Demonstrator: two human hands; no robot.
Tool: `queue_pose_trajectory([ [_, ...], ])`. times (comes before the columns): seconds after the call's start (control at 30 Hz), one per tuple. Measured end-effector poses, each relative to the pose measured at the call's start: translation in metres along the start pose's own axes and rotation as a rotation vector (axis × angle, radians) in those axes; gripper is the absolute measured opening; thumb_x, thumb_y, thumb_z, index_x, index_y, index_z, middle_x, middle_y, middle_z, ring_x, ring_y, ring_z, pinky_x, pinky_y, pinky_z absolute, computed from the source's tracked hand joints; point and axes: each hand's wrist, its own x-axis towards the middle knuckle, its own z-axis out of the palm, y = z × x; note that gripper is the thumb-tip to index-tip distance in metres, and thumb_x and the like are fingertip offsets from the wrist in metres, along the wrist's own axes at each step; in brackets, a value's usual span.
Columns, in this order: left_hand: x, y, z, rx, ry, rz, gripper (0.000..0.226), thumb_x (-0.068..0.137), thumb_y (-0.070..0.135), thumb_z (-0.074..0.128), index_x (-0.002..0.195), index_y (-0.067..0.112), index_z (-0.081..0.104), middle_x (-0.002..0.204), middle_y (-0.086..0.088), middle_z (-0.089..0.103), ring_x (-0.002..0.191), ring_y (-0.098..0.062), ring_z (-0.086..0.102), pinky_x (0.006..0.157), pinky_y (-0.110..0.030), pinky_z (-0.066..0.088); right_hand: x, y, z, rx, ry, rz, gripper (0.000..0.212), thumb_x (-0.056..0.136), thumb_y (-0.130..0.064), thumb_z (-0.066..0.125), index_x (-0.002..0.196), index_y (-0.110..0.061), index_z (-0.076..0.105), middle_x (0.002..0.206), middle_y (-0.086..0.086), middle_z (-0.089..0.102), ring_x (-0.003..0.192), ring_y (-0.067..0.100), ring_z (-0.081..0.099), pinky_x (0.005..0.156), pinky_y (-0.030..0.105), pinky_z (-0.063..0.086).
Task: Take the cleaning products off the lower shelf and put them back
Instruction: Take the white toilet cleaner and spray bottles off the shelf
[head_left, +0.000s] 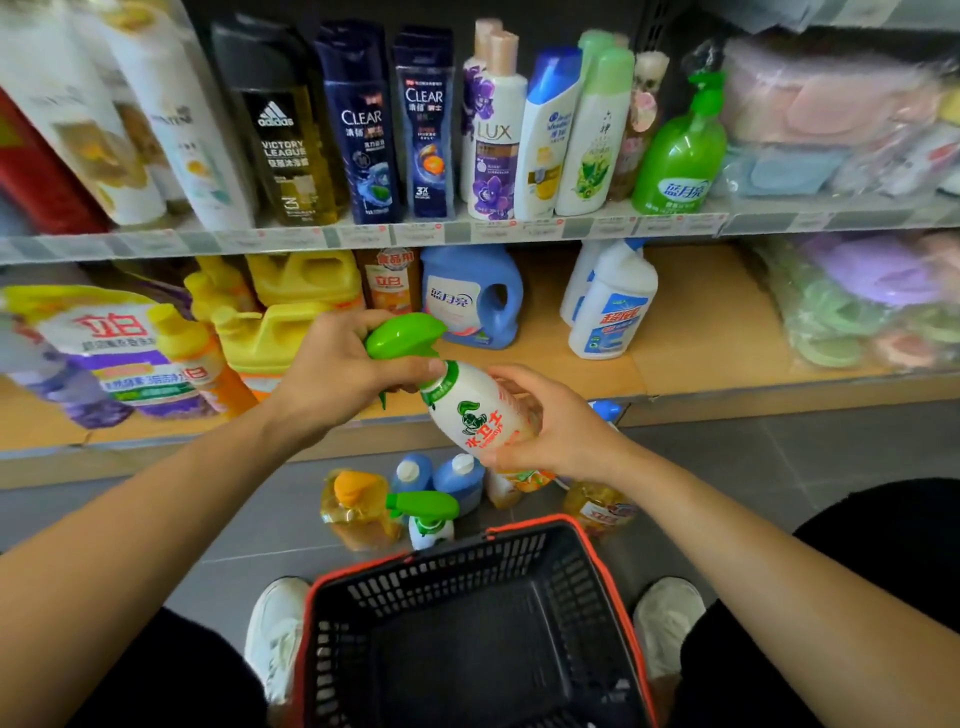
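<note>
a person facing a shop shelf holds a white plastic spray bottle (475, 410) in both hands. it is in the air in front of the lower shelf (701, 332) and above a black plastic shopping basket (467, 613) with a red rim. the left hand (332, 374) is curled around the bottle's neck just under its bright green trigger head (405, 335), with the thumb lying against the green collar. the right hand (550, 421) clasps the lower body, fingers wrapped round its far side. the bottle is tilted, head up to the left and base down to the right. its body is milky white, with a green band at the neck, a green figure logo and red lettering on the front. on the cardboard-lined lower shelf behind it stand a blue detergent jug (470, 296), white angled-neck cleaner bottles (613, 306) and yellow jugs (291, 317). on the grey tiled floor (727, 467) between shelf and basket sit a second green-topped spray bottle (428, 514), two blue bottles with white caps (452, 475) and a yellow bottle with an orange cap (356, 501).
</note>
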Motion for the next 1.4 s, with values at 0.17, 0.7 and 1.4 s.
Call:
queue_pose_trajectory([
  [0.17,0.012,0.005,-0.002,-0.205,0.155,-0.085,0.031,0.068,0.019,0.088,0.095,0.012,0.075,0.075,-0.006,0.076,0.055,-0.014,0.067,0.051,-0.022,0.054,0.008,-0.007,-0.012,-0.086,0.072,-0.043,0.099,0.057,-0.03,0.096,0.14,-0.038,0.043,0.128,-0.024,0.055,0.118,-0.009,0.053,0.088,0.012,0.048],
  [0.7,0.031,0.014,0.008,-0.516,-0.087,-0.085,0.018,0.1,0.032,0.051,0.095,0.026,0.068,0.089,0.013,0.07,0.086,-0.004,0.066,0.086,-0.029,0.051,0.006,-0.022,-0.011,0.797,-0.008,0.175,0.054,0.076,-0.014,0.075,0.128,-0.01,0.06,0.123,0.014,0.069,0.11,0.029,0.068,0.084,0.035,0.058],
  [1.4,0.036,0.009,0.028,-0.269,0.168,-0.085,0.054,0.083,0.058,0.058,0.103,0.009,0.066,0.086,-0.001,0.074,0.08,-0.013,0.071,0.07,-0.032,0.061,0.002,-0.028,0.008,0.754,0.07,0.18,0.064,0.067,-0.012,0.082,0.125,-0.019,0.057,0.123,0.011,0.065,0.105,0.023,0.068,0.089,0.042,0.057],
])
